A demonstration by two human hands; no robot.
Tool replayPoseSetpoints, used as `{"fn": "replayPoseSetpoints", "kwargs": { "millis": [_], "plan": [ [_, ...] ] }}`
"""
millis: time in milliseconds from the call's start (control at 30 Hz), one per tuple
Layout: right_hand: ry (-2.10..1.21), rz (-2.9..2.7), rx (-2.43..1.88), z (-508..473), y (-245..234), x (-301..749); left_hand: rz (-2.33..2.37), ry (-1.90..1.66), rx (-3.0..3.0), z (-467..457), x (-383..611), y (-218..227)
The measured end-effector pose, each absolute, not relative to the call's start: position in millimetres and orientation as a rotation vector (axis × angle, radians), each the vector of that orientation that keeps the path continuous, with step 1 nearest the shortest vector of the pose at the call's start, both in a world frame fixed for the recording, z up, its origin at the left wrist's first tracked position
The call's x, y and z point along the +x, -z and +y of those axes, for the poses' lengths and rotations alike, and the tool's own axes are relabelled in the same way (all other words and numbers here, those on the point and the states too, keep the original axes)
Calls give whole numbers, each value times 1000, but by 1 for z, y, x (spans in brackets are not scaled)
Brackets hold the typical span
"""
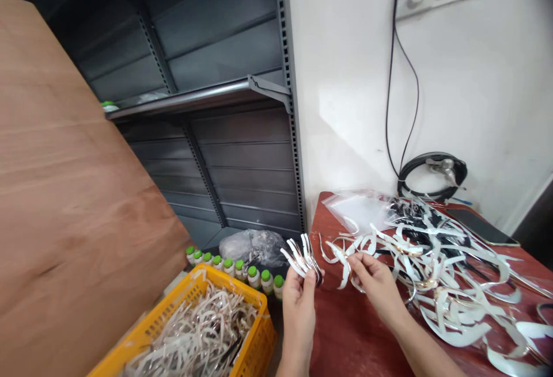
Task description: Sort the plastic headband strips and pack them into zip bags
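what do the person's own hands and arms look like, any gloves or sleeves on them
Both the left hand and the right hand are bare, with no gloves. No sleeve shows on the right forearm or at the left wrist. I see no watch, bracelet or cable; nail detail is too small to tell.

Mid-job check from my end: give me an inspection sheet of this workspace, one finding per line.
Surface: red table, much of it covered.
Job's things: a bunch of curved strips in hand; more loose strips tangled on the table; a yellow crate heaped with similar ones.
Clutter: clear plastic sheet and phone toward the table's back.
Hands: left hand grips the bunch; right hand pinches a curved piece.
Cables: black coil by the wall; thin cords hang above it.
Surroundings: grey shelving, wooden panel, green-capped bottles beside the crate.
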State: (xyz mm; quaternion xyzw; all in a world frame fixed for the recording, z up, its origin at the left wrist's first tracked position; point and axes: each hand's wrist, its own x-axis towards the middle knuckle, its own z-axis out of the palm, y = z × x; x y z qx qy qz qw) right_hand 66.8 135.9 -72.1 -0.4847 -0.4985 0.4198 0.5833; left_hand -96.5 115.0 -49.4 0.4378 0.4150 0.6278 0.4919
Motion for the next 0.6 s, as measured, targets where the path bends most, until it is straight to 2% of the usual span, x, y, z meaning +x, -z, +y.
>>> {"fn": "replayPoseSetpoints", "kwargs": {
  "millis": [200,600],
  "plan": [
    [-808,-1738,-1410,134,73,66,1024,-1523,1093,116,-101,50],
    [-303,-1822,-1842,138,80,80,1048,-1549,1056,118,-105,53]
  ]
}}
